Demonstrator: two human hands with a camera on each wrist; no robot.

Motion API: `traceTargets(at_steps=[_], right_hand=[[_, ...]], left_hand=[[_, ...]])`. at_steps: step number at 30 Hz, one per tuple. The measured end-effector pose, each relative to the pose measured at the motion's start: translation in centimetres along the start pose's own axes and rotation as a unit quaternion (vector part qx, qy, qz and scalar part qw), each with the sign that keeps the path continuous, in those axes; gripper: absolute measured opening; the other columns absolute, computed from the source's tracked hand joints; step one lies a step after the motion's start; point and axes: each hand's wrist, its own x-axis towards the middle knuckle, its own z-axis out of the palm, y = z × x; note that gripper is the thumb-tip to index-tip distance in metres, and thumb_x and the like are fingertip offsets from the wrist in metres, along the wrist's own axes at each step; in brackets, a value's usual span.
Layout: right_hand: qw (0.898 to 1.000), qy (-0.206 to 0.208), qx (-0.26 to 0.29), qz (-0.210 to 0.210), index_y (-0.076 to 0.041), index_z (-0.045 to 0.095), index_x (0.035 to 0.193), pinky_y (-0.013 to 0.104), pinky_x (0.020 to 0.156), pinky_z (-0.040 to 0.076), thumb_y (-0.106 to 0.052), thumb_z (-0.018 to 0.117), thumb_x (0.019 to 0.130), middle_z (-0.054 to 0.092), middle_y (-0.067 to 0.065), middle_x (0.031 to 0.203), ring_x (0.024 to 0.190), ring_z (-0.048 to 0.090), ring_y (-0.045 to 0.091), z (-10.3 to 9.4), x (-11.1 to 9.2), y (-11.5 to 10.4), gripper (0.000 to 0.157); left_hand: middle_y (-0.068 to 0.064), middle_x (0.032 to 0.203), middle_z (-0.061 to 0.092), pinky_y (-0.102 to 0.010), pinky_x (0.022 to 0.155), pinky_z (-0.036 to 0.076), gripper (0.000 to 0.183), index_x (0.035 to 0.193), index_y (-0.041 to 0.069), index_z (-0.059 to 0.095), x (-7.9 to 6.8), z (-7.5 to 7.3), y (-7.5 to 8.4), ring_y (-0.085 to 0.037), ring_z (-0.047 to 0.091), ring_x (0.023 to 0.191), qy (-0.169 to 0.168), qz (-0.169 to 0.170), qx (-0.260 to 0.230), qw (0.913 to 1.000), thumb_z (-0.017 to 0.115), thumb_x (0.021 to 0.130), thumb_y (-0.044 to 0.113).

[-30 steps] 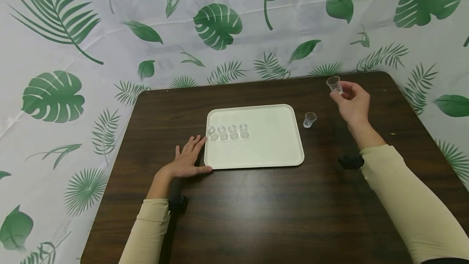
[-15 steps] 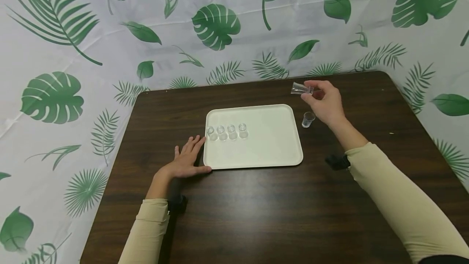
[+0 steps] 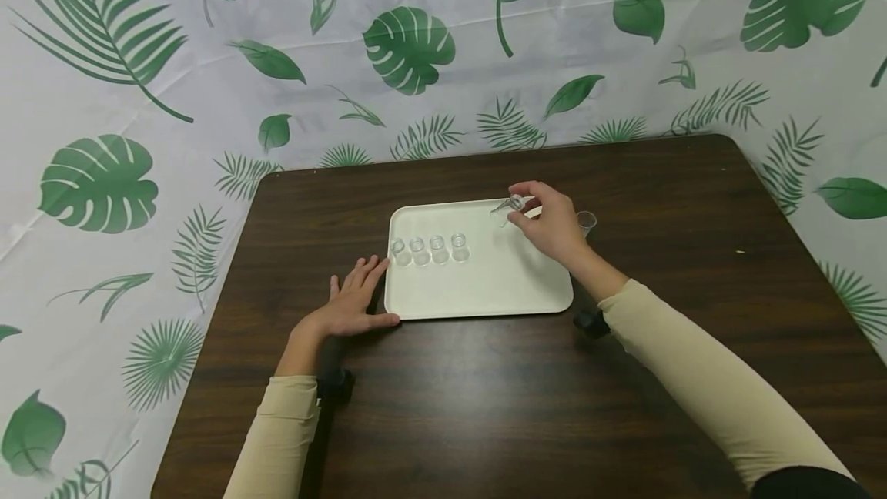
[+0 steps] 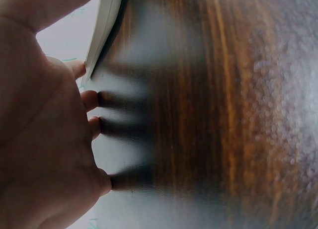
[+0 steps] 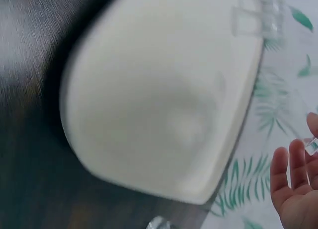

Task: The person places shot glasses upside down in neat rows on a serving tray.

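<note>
My right hand (image 3: 550, 226) pinches a small clear plastic cup (image 3: 508, 207) by its narrow base, tilted with its mouth turned down and left, above the back right of the white tray (image 3: 513, 283). In the right wrist view, only a bit of that cup (image 5: 312, 147) shows between the fingertips. Several similar clear cups (image 3: 460, 247) stand in a row on the tray's left half, apparently mouth down. My left hand (image 3: 349, 306) rests at the tray's left edge with fingers spread, thumb at the near corner. Fingertips (image 4: 103, 182) touch the table in the left wrist view.
Another clear cup (image 3: 587, 220) stands on the dark wooden table (image 3: 471, 406) just right of the tray, partly hidden by my right hand. A leaf-print cloth (image 3: 409, 52) hangs behind the table's far edge.
My right hand has swung left from beyond the loose cup to over the tray, turning the held cup from mouth up to mouth down. My left hand has stayed put.
</note>
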Motion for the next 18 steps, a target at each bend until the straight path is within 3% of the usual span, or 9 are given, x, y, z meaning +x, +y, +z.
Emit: traceTargets(at_steps=[10,18], right_hand=[[0.996,-0.051,-0.06,-0.046,-0.012,0.063,0.121,0.035,0.075,0.049,-0.006,0.072,0.083,0.065,0.003,0.116,0.09,0.064,0.02,3.4,-0.9,0.1,0.04],[0.992,-0.073,-0.08,-0.065,-0.013,0.063,0.122,0.038,0.078,0.047,-0.005,0.072,0.083,0.066,0.002,0.116,0.09,0.063,0.021,4.7,-1.6,0.0,0.041]], left_hand=[[-0.01,0.161,-0.001,-0.071,0.103,-0.006,0.103,0.156,0.021,0.002,0.0,0.0,0.1,-0.033,-0.008,0.146,-0.002,-0.001,-0.004,1.0,0.062,0.082,0.062],[-0.012,0.161,0.0,-0.073,0.102,-0.005,0.103,0.156,0.019,0.003,0.0,0.1,0.0,-0.035,-0.006,0.146,0.001,0.0,-0.003,1.0,0.063,0.082,0.061]])
